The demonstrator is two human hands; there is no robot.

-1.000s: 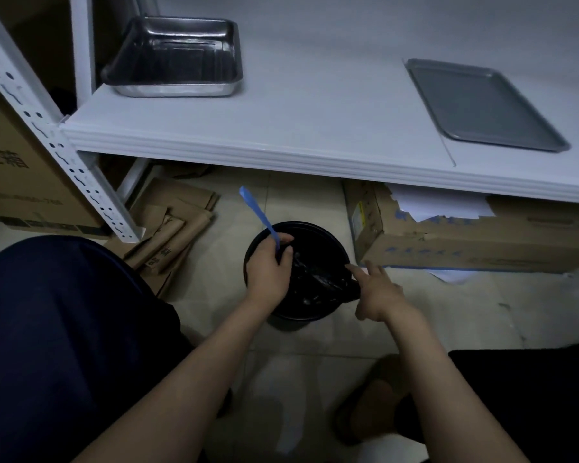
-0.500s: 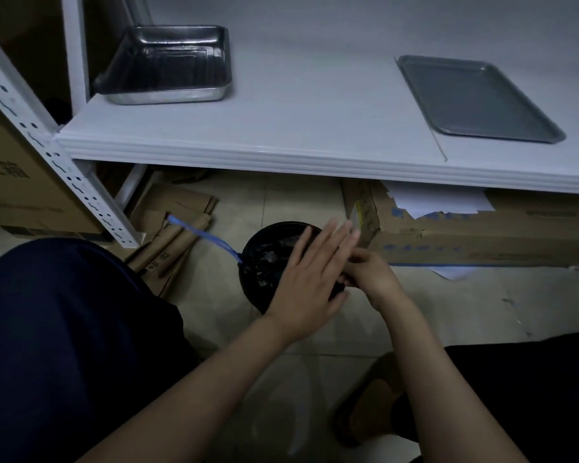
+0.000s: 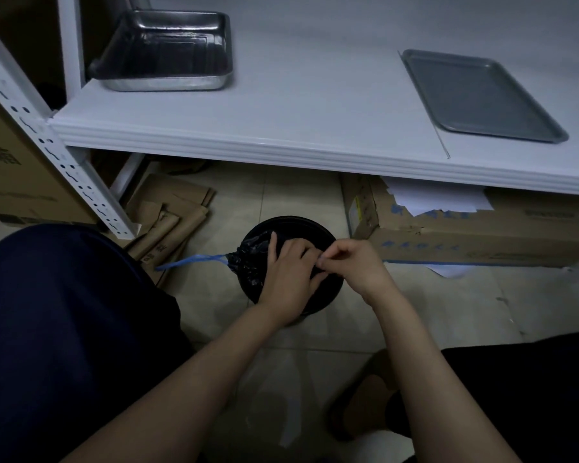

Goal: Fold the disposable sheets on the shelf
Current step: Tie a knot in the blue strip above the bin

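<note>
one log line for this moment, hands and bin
left hand: pressing black bag | right hand: pinching bag edge | bin: on floor | blue drawstring: trailing left | shelf: untouched

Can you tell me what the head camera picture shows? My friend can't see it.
Two hands work at a black bag in a round bin on the floor: left hand on it, right hand pinching.

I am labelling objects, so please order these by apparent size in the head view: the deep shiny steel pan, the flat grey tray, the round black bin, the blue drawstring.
1. Flat grey tray
2. Deep shiny steel pan, close to the tray
3. Round black bin, partly hidden by hands, so unsure
4. Blue drawstring
</note>
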